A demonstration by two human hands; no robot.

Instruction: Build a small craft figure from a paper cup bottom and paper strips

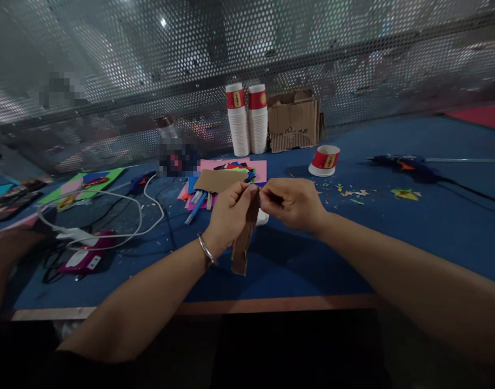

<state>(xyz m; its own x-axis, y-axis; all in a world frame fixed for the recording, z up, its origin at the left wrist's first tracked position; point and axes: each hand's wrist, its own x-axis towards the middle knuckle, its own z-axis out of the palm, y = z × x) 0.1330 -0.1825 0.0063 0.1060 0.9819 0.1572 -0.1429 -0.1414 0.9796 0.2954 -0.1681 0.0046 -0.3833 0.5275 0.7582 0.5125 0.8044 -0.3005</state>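
Note:
A narrow brown cardboard strip point(241, 249) hangs tilted above the near part of the table. My left hand point(230, 213) is closed on its upper part, thumb pressed against the fingers; a silver bangle circles that wrist. Fingertip to fingertip with it, my right hand point(294, 202) is curled in a pinch at the strip's top end, which the fingers mostly hide. Just behind the strip, a small white object point(262, 218) shows in part between the hands; its kind is hidden. Beyond them lies a flat cardboard piece point(219, 180) on a pile of coloured paper point(260, 168).
Two stacks of paper cups point(240, 132) and a folded cardboard box point(293, 121) stand by the mesh screen. An upturned red-and-white cup point(325, 160), paper scraps point(406, 194) and a glue gun point(409, 163) are rightward. Leftward lie a purple power strip point(87, 254), cables and another person's arm point(12, 251).

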